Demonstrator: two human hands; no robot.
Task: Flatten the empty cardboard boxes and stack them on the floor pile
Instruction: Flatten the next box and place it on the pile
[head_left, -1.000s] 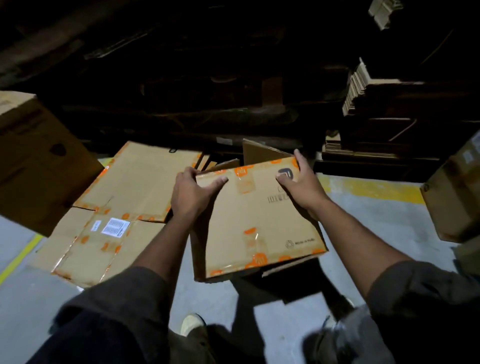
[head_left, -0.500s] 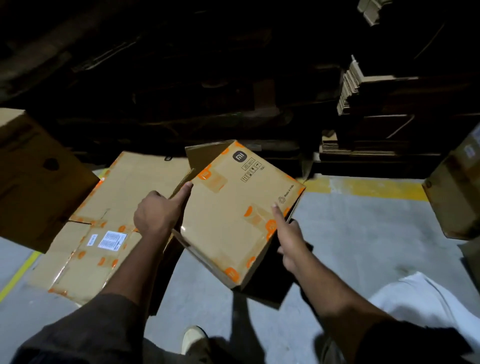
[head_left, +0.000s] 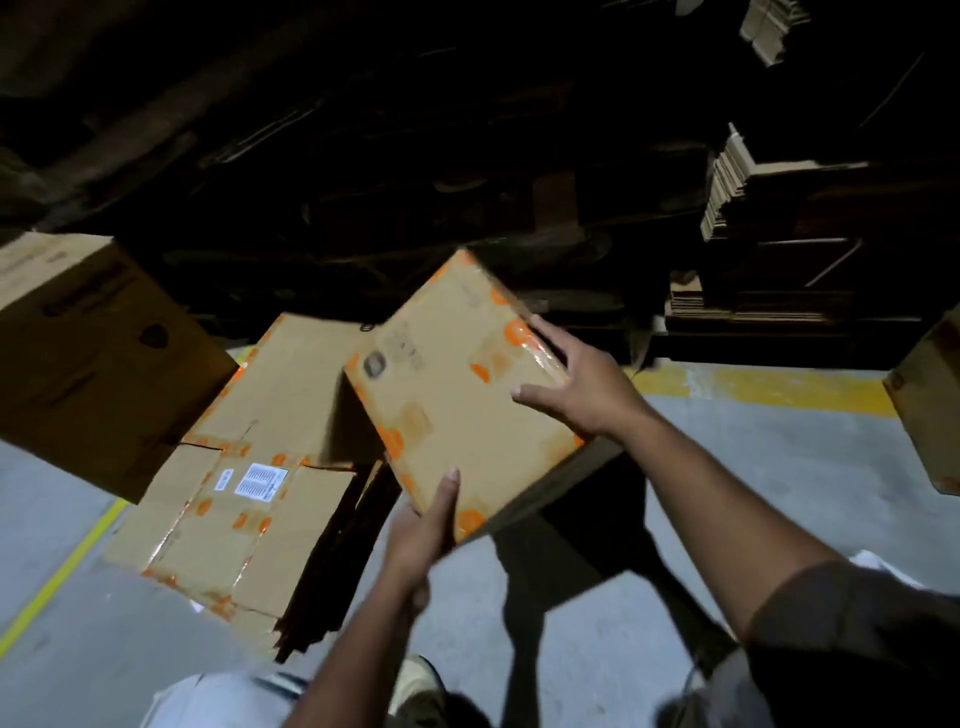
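Box (head_left: 457, 395) tilted in both grips; left hand (head_left: 421, 525) curled under near corner; right hand (head_left: 582, 384) clasping far edge

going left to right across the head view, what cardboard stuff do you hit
big upright box at the left edge → flattened pile on the floor → taped box gripped by left hand and right hand → stacked flat cardboard at the back → another box at the right edge

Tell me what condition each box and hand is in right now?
Held box: still boxy, tilted, off the floor.
Left hand: grips its near corner.
Right hand: holds its far edge.
Floor pile: flattened, lying flat.
Big box: unflattened, at left.
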